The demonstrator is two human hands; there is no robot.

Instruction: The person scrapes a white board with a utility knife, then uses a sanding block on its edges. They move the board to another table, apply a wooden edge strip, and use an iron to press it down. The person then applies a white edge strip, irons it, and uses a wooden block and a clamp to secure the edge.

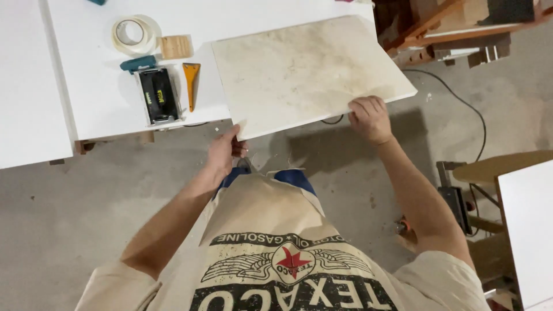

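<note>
Over table edge [103, 124], hands [222, 152] [370, 118] gripping tile [305, 72]

left hand [223, 151] fingers hidden under the tile [308, 72]; teal object [97, 2] cut off.

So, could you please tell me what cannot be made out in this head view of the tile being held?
- Underside of the pale tile: faces away from the camera.
- Left hand fingertips: hidden under the tile's corner.
- Teal thing on the white table: cut off by the top edge.
- Dark tool on the floor: partly behind the right forearm.
</note>
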